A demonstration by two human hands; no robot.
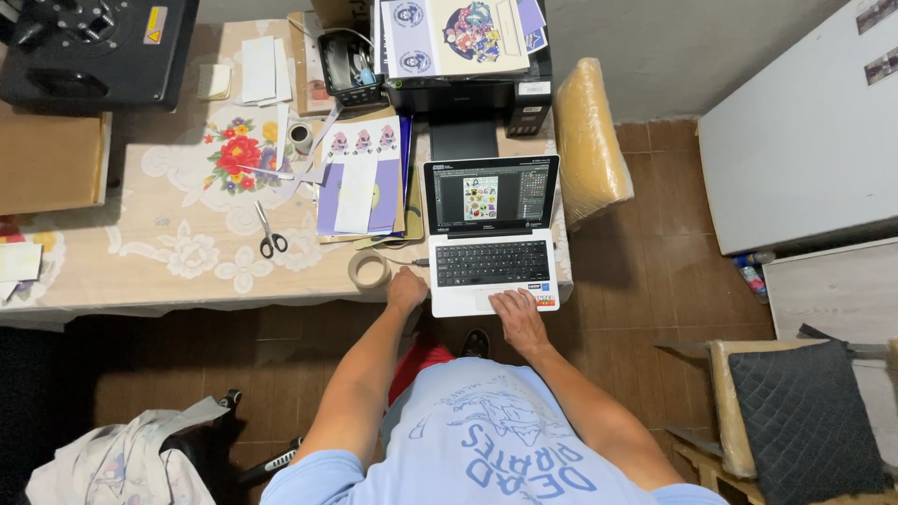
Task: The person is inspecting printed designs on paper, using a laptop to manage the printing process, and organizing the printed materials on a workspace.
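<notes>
The right hand (517, 313) lies flat, fingers spread, on the white laptop (491, 234) at its touchpad. The left hand (406, 288) rests loosely curled on the tabletop (140, 271) edge just left of the laptop, with a tape roll (369, 270) just beyond it.

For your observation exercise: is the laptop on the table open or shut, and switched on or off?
Open and on: the laptop has its lid raised, its screen lit with pictures, and the right hand on its touchpad.

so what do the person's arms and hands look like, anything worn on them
Both arms are bare from short light blue T-shirt sleeves down. The left hand and right hand are bare: no gloves, and no watch or rings visible from this overhead view.
</notes>
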